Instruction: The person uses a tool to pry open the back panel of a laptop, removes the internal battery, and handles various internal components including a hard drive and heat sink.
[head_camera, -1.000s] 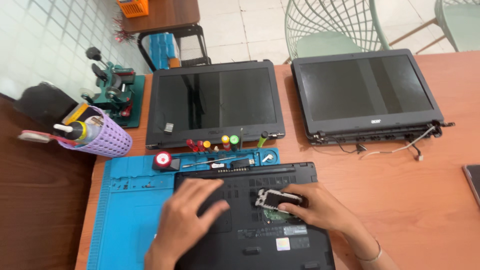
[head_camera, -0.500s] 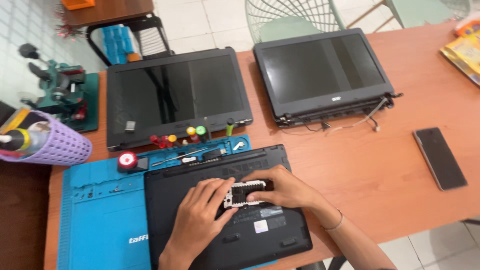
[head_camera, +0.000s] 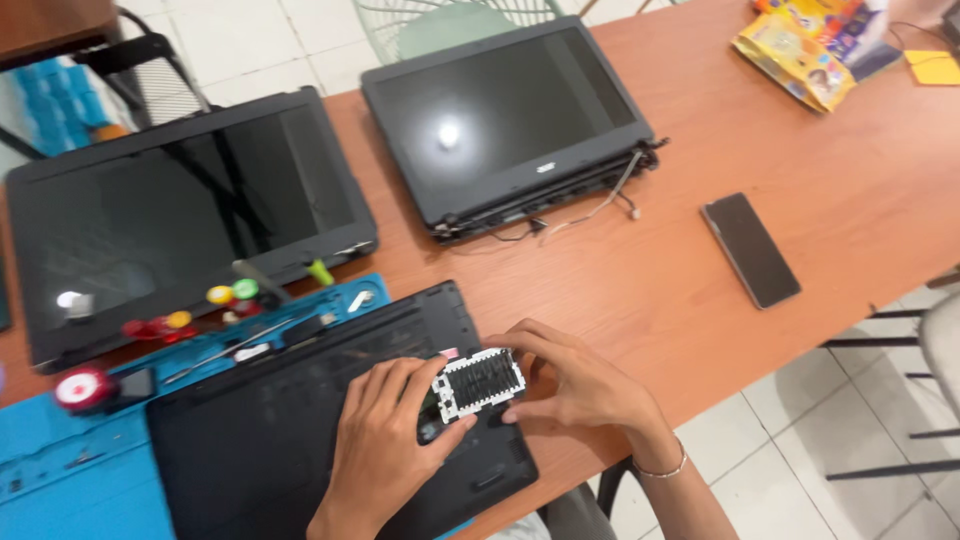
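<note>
Two detached laptop screen panels (head_camera: 190, 215) (head_camera: 505, 115) are laid flat on the table; one black laptop base (head_camera: 300, 420) is seen on one blue work mat (head_camera: 70, 480); one small white-framed part (head_camera: 478, 383) is held between two hands (head_camera: 385, 440) (head_camera: 580, 385); one dark phone (head_camera: 750, 250) and one yellow snack packet (head_camera: 795, 60) are counted.

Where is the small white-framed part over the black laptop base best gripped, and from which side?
Probably by its short ends, from left and right, as now: the left hand and right hand pinch the white-framed part at its edges. Its flat, thin shape and dark slotted face favour edge contact, above the laptop base.
</note>
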